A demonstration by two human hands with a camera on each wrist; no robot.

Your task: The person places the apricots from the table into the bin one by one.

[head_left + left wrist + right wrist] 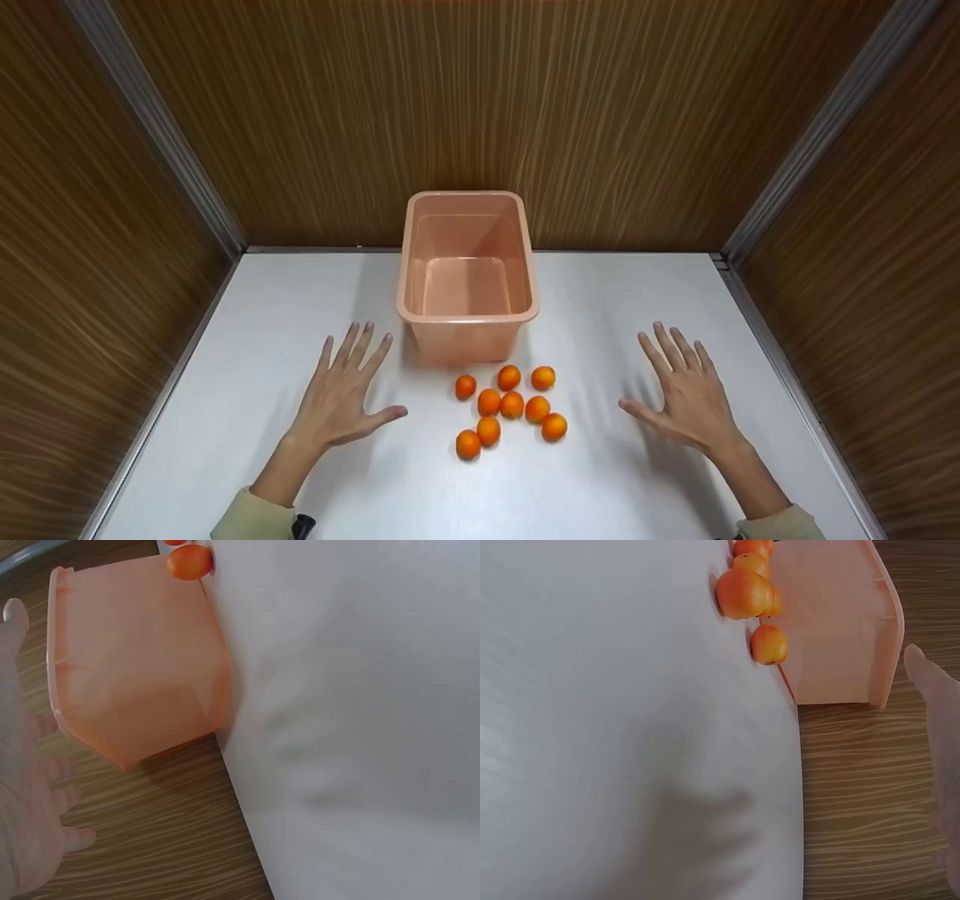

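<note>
An empty pink plastic bin (466, 274) stands at the back middle of the white table (225, 352). Several small oranges (511, 405) lie in a loose cluster just in front of it. My left hand (341, 390) hovers flat with spread fingers to the left of the cluster, holding nothing. My right hand (686, 390) is spread the same way to the right of the fruit. The left wrist view shows the bin (135, 660) and one orange (189, 562); the right wrist view shows the bin (840, 622) with a few oranges (742, 592) beside it.
Brown wood-grain walls (480, 105) close in the table on the back, left and right, with metal trim in the corners. Bare white tabletop lies on both sides of the bin and in front of the fruit.
</note>
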